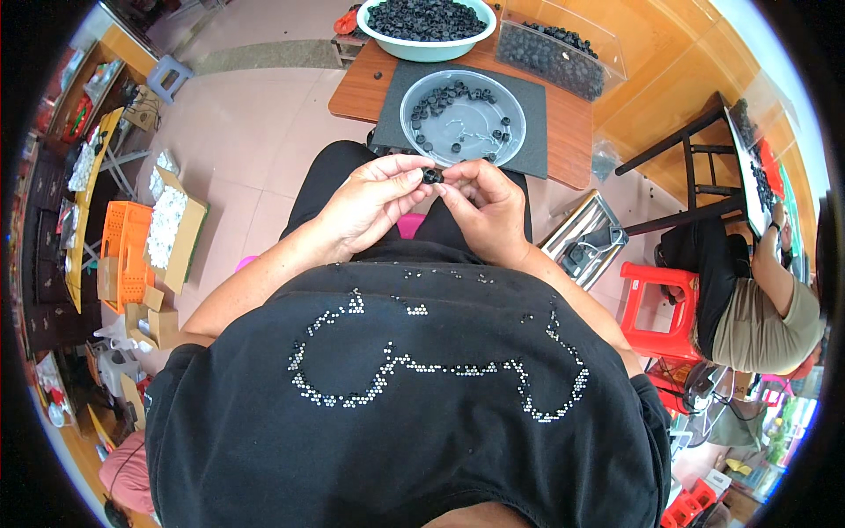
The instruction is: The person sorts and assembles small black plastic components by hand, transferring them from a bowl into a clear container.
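Observation:
Both of my hands meet over my lap, just in front of a low wooden table point(352, 92). My left hand point(374, 207) and my right hand point(484, 211) pinch one small black ring-shaped part point(432, 176) between their fingertips. Beyond them a clear round dish point(463, 117) holding several of the same black parts rests on a dark mat point(528, 132).
A pale green basin point(428, 26) heaped with black parts and a clear box point(559, 53) of them stand at the table's far side. A person sits at right on a red stool point(656, 304) by a dark side table point(695, 167). Orange crate point(123, 251) and cardboard boxes lie at left.

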